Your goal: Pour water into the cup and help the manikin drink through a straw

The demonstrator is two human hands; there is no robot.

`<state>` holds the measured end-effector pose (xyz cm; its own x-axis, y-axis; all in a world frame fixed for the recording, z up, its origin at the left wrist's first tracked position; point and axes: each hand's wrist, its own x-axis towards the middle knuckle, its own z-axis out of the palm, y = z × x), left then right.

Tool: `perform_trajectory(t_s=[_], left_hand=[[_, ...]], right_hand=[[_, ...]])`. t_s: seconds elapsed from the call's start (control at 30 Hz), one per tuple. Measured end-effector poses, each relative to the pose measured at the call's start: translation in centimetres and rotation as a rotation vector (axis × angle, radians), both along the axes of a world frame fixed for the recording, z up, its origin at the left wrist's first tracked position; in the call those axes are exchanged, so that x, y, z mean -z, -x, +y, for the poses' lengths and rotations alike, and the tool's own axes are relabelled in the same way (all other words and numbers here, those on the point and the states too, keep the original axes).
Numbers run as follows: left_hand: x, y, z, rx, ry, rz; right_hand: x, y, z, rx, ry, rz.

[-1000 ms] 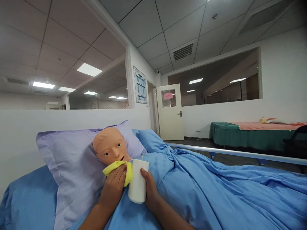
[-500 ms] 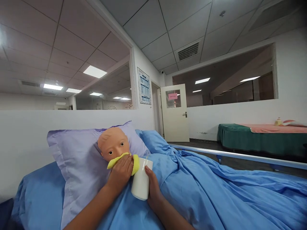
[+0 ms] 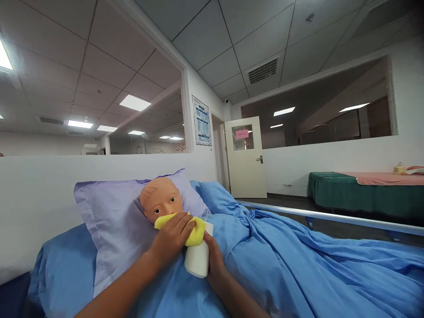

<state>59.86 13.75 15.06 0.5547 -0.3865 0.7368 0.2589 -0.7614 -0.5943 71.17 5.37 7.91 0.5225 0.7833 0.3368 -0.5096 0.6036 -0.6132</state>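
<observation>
A doll's head [image 3: 160, 197] rests on a lavender pillow [image 3: 112, 207], with blue bedding [image 3: 265, 260] over its body. My left hand [image 3: 174, 236] is closed on a yellow cloth [image 3: 198, 230], which lies over the doll's mouth and chin. The cloth's right end drapes across the upper part of a white cup [image 3: 197, 259]. My right hand [image 3: 215, 260] is wrapped round the cup's right side, holding it slightly tilted beside the cloth. The cup's rim is mostly hidden by the cloth.
A pale bed rail [image 3: 331, 217] runs along the bed's far side. Beyond it stand a cream door [image 3: 247, 172], swung open, and a second bed with a green cover [image 3: 364, 197] and a pink cloth on top. A white wall [image 3: 43, 185] is behind the pillow.
The cloth's right end has moved right and now covers the upper part of the cup. My left hand has shifted slightly right at the doll's mouth. The view has turned slightly left.
</observation>
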Motion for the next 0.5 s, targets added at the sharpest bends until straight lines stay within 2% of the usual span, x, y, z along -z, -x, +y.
perform_trajectory(t_s=[0.1, 0.2, 0.33, 0.43, 0.5], left_hand=[[-1.3, -1.5, 0.8, -0.055, -0.059, -0.015], [-0.9, -2.4, 1.4, -0.105, -0.096, -0.035], [2.1, -1.6, 1.3, -0.142, 0.035, -0.027], [4.8, -0.4, 1.1, -0.125, 0.140, -0.016], [5.9, 0.1, 1.1, -0.091, 0.221, -0.016]], right_hand=[[0.5, -0.3, 0.2, -0.032, 0.052, 0.015], [0.8, -0.5, 0.2, -0.019, 0.108, 0.069], [0.4, -0.5, -0.1, -0.005, 0.125, 0.125], [0.2, -0.4, -0.3, -0.031, 0.140, 0.110], [0.4, -0.4, -0.2, -0.030, 0.173, 0.083]])
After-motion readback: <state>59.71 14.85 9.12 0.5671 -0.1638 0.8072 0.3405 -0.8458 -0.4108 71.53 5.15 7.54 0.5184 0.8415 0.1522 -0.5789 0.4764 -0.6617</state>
